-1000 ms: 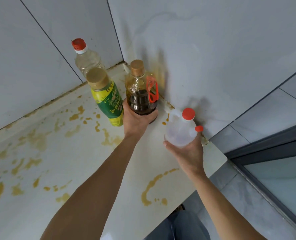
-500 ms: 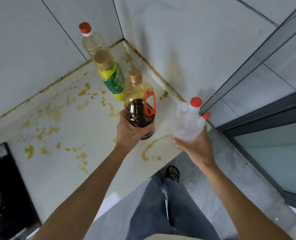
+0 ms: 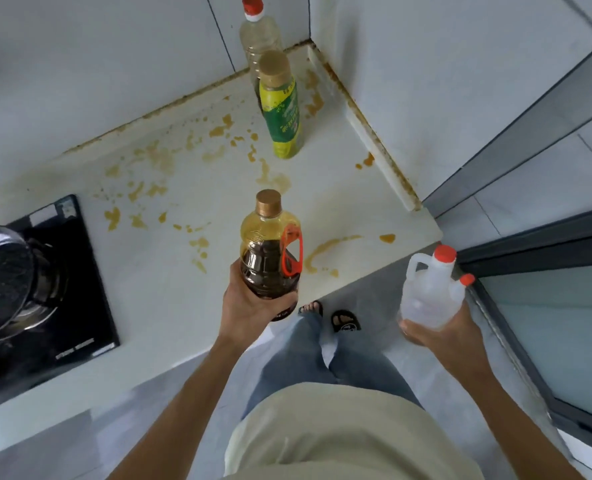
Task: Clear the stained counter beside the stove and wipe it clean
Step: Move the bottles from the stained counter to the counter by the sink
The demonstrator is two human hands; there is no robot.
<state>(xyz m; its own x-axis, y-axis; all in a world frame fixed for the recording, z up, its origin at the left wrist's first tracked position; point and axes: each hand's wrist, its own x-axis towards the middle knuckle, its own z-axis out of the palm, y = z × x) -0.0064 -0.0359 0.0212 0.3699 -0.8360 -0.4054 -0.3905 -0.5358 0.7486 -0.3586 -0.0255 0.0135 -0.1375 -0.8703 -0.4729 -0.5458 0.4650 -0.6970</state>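
Observation:
The white counter [image 3: 197, 188] is spattered with yellow-brown stains. My left hand [image 3: 249, 311] grips the base of a dark sauce bottle [image 3: 270, 247] with a gold cap and orange handle, lifted over the counter's front edge. My right hand [image 3: 438, 329] holds a clear white jug [image 3: 428, 291] with red caps out past the counter's right end, over the floor. A green-labelled bottle [image 3: 282, 109] and a clear bottle with a red cap [image 3: 258, 32] stand near the back corner.
A black stove [image 3: 80, 278] with a steel pot [image 3: 7, 282] sits at the left. Tiled walls close the back and right of the counter. A dark-framed glass door [image 3: 547, 306] is at the right. My legs and sandalled feet are below on the grey floor.
Both hands have pulled back from the wall toward me, carrying the dark bottle and the white jug off the counter. The view has widened, and the stove and pot now show.

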